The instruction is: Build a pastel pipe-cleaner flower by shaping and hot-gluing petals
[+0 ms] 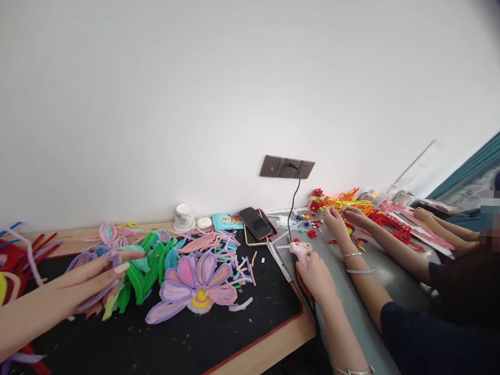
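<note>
My left hand [84, 285] reaches in from the left over the black mat [179, 343]. Its fingers lie long around a purple pipe-cleaner petal [92, 254], with the thumb and forefinger above it and the other fingers below. Green pipe-cleaner leaves [142, 274] lie just right of that hand. A finished purple and pink pipe-cleaner flower [195, 287] rests on the mat's middle. My right hand [317, 277] is closed on a pink glue gun [300, 249] at the mat's right edge, on the grey table [378, 268]. A bracelet circles that wrist.
A seated person at the right works with both hands [343, 218] among red, orange and yellow pipe cleaners [352, 202]; another pair of arms lies beyond. Phones [257, 225], a white cup [184, 215] and a wall socket [287, 167] with a black cable stand at the back. Loose red and blue pipe cleaners [3, 261] pile at the far left.
</note>
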The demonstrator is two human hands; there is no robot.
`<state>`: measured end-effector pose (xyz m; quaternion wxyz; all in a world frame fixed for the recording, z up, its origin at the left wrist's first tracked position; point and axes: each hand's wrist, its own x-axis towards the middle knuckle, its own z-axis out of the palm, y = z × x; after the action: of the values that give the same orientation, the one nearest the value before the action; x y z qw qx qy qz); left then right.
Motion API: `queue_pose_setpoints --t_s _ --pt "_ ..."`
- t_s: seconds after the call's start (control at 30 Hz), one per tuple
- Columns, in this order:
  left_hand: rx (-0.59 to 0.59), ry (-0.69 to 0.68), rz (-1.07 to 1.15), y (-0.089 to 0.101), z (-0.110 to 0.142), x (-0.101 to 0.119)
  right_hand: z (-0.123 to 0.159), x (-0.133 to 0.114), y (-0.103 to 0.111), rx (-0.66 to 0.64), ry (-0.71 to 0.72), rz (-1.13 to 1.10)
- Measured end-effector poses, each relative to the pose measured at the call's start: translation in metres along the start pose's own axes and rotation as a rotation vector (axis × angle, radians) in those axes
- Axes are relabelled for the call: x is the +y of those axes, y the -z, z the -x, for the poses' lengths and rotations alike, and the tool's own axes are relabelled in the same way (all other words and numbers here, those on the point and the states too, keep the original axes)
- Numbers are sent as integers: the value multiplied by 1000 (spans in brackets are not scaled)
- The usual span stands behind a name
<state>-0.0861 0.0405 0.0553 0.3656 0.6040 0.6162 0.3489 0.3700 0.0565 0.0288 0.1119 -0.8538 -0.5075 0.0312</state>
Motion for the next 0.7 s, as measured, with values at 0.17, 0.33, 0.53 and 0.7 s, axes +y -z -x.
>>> queue_pose_setpoints --t_s 0.17,0.33,0.53,0.7 --pt "-174 181 -25 -11 20 26 -11 -7 0 -30 -39 5" --pt "-257 59 -121 -21 22 41 -12 -6 8 28 -7 -41" --pt "-139 -70 -233 -40 18 49 16 -13 27 141 200 -448" --pt "-151 -140 -317 -53 5 57 55 -36 26 -262 346 -843"
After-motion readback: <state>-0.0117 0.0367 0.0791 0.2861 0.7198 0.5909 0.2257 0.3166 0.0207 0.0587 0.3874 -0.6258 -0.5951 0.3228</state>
